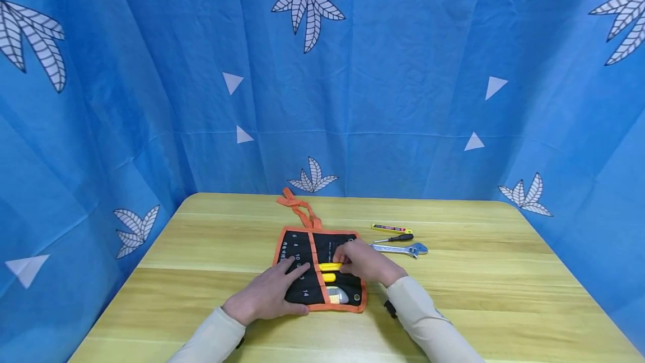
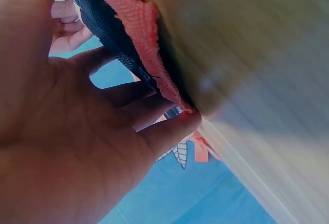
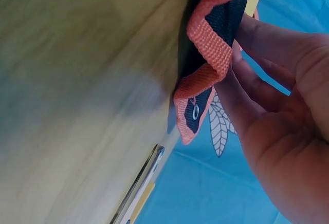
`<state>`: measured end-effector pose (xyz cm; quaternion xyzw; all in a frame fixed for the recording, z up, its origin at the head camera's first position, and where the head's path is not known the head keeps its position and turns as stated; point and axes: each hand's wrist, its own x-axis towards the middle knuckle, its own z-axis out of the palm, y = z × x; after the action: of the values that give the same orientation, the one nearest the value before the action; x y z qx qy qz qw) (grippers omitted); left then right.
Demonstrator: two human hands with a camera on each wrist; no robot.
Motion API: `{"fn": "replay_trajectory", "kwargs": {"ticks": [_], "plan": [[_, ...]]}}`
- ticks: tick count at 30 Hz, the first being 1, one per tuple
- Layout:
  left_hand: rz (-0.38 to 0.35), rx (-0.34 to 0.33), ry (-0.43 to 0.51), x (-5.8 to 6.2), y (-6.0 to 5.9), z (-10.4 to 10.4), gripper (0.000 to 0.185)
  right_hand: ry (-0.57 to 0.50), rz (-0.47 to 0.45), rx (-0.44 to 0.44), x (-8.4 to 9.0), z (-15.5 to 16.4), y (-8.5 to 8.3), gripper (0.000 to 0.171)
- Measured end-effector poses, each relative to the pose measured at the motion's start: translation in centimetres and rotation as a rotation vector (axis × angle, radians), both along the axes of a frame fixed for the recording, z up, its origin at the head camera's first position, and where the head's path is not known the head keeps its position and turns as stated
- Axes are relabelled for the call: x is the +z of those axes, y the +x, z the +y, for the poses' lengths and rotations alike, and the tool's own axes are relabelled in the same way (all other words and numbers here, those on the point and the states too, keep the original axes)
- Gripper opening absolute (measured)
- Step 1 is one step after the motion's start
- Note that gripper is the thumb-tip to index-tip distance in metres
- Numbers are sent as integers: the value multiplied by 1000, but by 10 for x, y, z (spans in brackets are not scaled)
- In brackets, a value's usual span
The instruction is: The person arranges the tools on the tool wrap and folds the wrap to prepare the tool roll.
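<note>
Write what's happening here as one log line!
left hand: rests flat on tool pouch | right hand: pinches yellow tool in pouch | wrench, screwdriver: on table

The black tool roll point(image 1: 307, 265) with orange edging carries a column of white size numbers printed on its left half: "6" and "8" near its top edge, "10" lower down just beside the left hand point(image 1: 267, 296), and "14" near its bottom edge. More white print runs along the roll's left edge and across its upper right part, but it is too small to read. The yellow utility-knife blade case point(image 1: 391, 229) lying beyond the roll's upper right corner bears dark lettering that is also too small to make out.
</note>
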<state>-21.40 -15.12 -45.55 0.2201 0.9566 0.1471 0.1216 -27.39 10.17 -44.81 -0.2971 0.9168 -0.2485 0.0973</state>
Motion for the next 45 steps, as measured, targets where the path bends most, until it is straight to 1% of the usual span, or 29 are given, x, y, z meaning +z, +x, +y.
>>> {"fn": "replay_trajectory", "kwargs": {"ticks": [6, 11, 16, 20, 26, 33, 37, 41, 45], "plan": [[-5, 12, 5, 1, 1, 1, 93, 44, 44, 40, 2, -2, 0, 10], [-6, 15, 10, 1, 1, 1, 93, 35, 61, 65, 4, -4, 1, 10], [-5, 16, 12, 1, 0, 2, 93, 19, 56, 64, 6, -8, 2, 15], [-8, 17, 12, -1, 0, 2, 93, 4, 58, 64, 7, -12, 4, 13], [-12, 19, 18, -2, 0, 1, 92, 6, 85, 65, 8, -14, 6, 11], [-9, 20, 20, -1, 1, 0, 93, 10, 116, 73, 6, -16, 4, 12], [-7, 24, 17, 1, 1, 1, 94, 11, 110, 70, 5, -17, 3, 12], [-8, 18, 16, 1, 0, 1, 93, -11, 106, 81, 4, -14, 2, 14], [-12, 11, 18, 0, -1, 1, 93, -30, 65, 72, 4, -7, 1, 17]]}}
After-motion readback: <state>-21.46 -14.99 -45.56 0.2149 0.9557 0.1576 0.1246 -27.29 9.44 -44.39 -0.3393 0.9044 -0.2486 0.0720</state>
